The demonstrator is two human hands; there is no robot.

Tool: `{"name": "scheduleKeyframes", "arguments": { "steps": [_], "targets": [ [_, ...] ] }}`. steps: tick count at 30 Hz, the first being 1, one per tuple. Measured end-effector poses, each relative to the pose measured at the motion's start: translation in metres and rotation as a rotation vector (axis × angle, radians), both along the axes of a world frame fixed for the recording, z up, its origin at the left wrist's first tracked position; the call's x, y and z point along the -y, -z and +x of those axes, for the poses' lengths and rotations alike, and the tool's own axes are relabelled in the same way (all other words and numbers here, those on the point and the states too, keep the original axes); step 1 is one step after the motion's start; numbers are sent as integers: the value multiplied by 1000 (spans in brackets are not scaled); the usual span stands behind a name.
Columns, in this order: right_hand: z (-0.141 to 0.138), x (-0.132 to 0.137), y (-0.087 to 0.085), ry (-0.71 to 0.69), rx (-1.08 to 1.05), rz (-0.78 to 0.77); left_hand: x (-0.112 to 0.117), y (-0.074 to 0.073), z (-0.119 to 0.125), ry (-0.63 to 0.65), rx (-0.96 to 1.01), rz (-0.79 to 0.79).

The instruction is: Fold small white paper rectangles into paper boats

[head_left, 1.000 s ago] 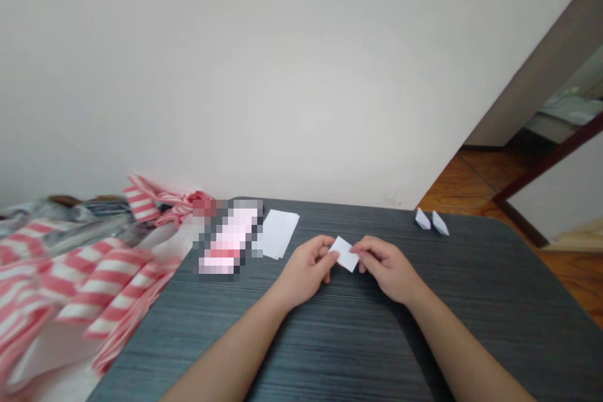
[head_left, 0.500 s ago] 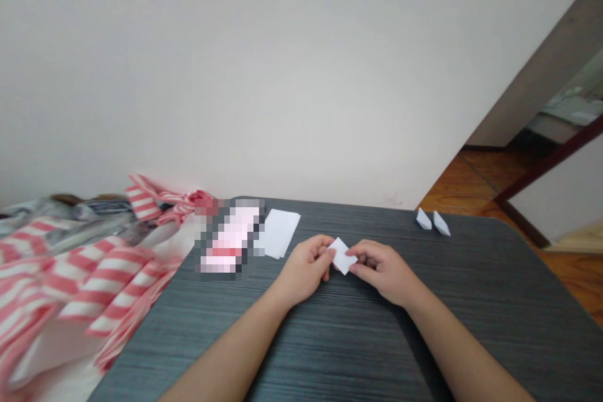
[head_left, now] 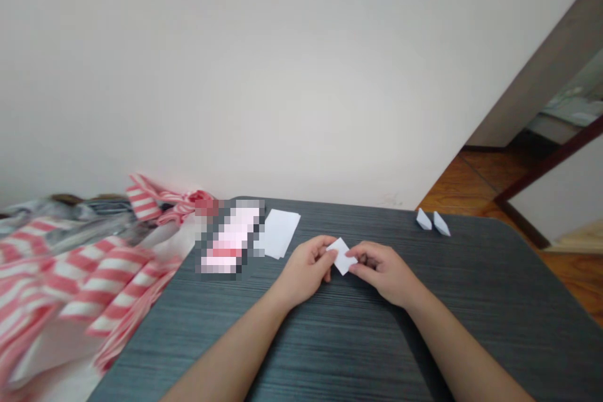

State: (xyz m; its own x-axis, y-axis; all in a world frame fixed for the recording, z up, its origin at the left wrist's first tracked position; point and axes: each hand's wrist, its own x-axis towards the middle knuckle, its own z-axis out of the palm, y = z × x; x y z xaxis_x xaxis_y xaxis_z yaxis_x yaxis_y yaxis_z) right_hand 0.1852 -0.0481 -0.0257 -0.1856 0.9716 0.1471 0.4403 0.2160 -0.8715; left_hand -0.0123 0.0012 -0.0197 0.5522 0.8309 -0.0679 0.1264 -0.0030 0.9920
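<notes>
Pinching a white paper square [head_left: 343, 257], the fingers of the left hand [head_left: 305, 271] and right hand [head_left: 384, 273] hide its side corners.

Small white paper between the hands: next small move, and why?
Probably press a firm crease into the small white paper with the right hand. The left hand pinches one side, so it can steady the piece, and the two folded paper pieces at the table's far edge show sharp folds.

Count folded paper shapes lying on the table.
2: the left paper shape and the right paper shape, side by side at the far right edge of the dark table.
</notes>
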Motion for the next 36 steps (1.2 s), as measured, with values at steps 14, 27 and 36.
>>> {"name": "scheduleKeyframes", "arguments": {
  "steps": [14, 27, 36],
  "targets": [
    [-3, 2, -1, -1, -58, -93, 1, -4, 0, -9, -53, -6],
    [-3, 2, -7, -16, 40, -31, 1, -1, 1, 14, 43, -49],
    [-3, 1, -12, -34, 90, 64, 0, 2, 0, 31, 31, -18]
  ]
}}
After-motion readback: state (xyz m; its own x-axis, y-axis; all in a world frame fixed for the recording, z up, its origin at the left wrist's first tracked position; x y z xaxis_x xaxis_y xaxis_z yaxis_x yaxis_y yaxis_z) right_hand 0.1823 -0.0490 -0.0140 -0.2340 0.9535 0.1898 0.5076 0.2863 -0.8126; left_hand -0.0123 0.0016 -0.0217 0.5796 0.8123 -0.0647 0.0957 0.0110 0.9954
